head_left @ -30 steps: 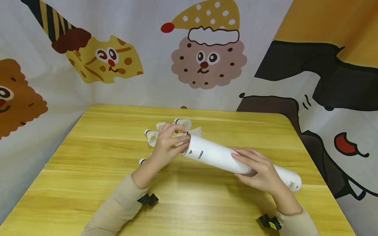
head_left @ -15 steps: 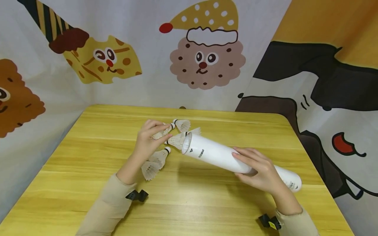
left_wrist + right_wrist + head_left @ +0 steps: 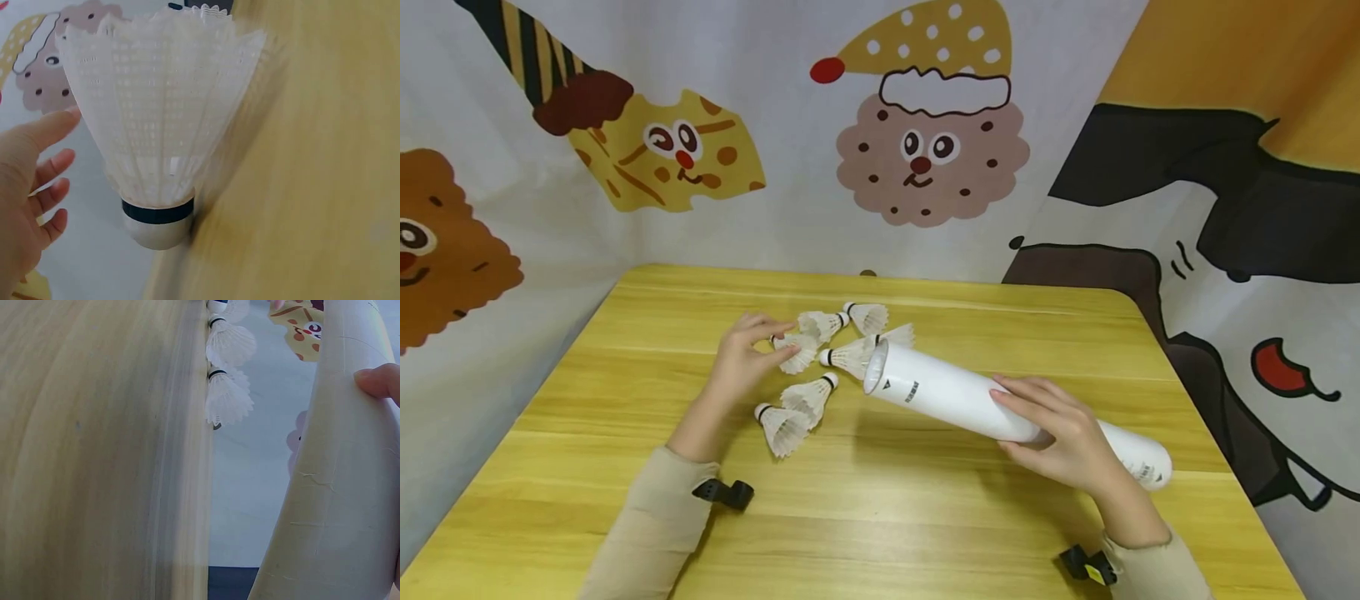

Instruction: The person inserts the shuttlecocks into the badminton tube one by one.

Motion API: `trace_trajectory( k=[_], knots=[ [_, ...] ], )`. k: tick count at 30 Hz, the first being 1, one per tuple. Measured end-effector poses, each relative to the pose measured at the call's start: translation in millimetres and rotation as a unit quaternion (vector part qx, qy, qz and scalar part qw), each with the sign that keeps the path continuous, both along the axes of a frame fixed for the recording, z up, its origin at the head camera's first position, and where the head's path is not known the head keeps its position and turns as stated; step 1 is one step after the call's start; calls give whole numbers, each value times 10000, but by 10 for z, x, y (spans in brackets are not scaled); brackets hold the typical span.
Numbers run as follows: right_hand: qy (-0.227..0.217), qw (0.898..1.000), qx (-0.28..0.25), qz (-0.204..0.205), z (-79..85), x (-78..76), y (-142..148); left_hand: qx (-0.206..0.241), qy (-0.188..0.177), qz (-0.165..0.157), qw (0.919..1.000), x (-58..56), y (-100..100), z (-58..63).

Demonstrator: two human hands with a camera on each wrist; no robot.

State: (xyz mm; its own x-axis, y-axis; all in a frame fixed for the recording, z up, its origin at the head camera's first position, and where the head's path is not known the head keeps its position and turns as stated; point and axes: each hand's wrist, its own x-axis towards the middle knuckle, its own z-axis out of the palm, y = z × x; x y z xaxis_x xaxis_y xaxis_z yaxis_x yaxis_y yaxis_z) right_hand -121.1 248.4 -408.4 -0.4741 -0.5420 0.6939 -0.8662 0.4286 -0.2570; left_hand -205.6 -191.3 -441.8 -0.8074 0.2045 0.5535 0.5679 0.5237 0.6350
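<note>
My right hand (image 3: 1056, 429) grips a white shuttlecock tube (image 3: 947, 390) around its middle, fingers over the top and thumb below. The tube tilts, its uncovered mouth facing left. My left hand (image 3: 745, 354) reaches over a white shuttlecock (image 3: 797, 353), thumb and forefinger apart on either side of its cork end. In the left wrist view, the fingers (image 3: 53, 197) are spread with nothing between them. A large nearby shuttlecock (image 3: 159, 131) fills that view's middle. Beside the tube mouth lies another shuttlecock (image 3: 850, 357), partly overlapped by the tube.
More shuttlecocks lie on the wooden table (image 3: 880, 517): one (image 3: 823, 325) and one (image 3: 867, 317) behind, and a pair (image 3: 784, 429) nearer the front. A cartoon-printed curtain (image 3: 790, 242) hangs behind the table. Both sleeves carry a small black wrist camera (image 3: 724, 493).
My left hand has drawn back from the tube's mouth and moved left over to a shuttlecock, uncovering the others beneath. The right hand and tube have stayed in place.
</note>
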Motion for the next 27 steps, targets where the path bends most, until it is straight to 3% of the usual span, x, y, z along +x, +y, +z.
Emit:
trace_trajectory(
  k=[6,15,21,27],
  knots=[
    [-36,10000,38,-40,-10,-3,12,103,-605,69,9981,-59,-43,-119],
    [-95,9999,57,-59,4,4,18,1,-1005,310,9945,-80,-51,-193],
    [-117,9999,83,-63,15,7,16,-47,-777,502,9957,-105,-73,-246],
    [-106,9999,72,-31,7,1,20,174,-445,532,9974,-125,-87,-278]
  ],
)
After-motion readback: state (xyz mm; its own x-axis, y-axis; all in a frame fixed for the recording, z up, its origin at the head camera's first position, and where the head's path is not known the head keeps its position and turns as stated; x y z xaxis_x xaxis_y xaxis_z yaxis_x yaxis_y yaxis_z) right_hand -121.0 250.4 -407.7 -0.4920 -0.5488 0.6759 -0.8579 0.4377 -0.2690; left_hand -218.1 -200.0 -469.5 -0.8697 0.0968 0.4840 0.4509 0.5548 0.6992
